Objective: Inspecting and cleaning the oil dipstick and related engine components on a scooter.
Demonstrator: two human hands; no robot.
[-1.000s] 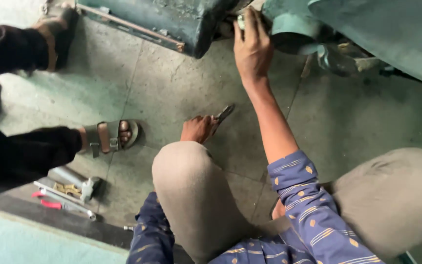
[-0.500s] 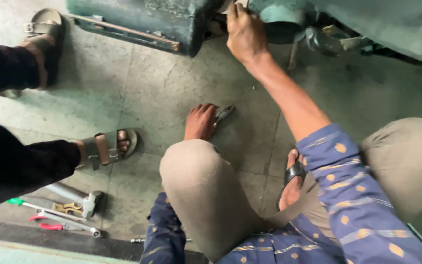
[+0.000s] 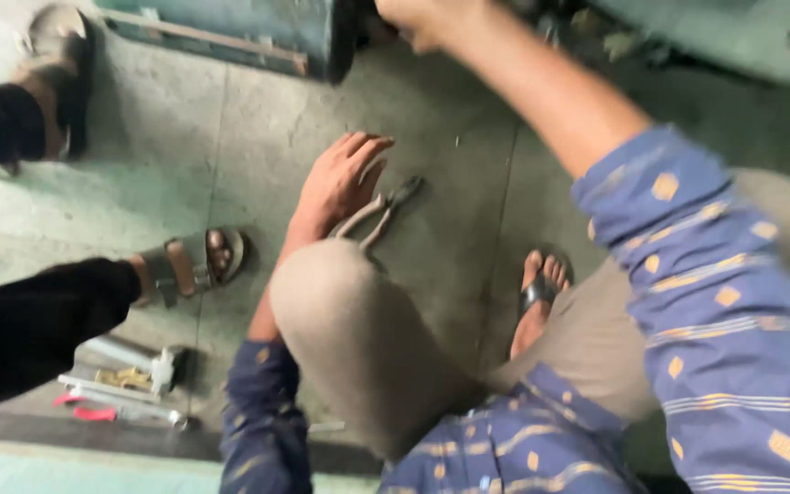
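Pliers [image 3: 378, 212] lie on the concrete floor [image 3: 450, 137], their handles running under the left hand's [image 3: 340, 183] palm and their jaws pointing away just beyond its fingertips. That left hand rests on them with fingers loosely spread, not closed round the handles. Far above it, the right hand [image 3: 418, 20] reaches up to the green machine housing [image 3: 258, 27] at the frame's top edge; it is cut off and blurred, so I cannot tell whether it grips anything. Left of the left hand stands another person's sandalled foot [image 3: 196, 261], and below that foot lies a small pile of hand tools [image 3: 125, 389].
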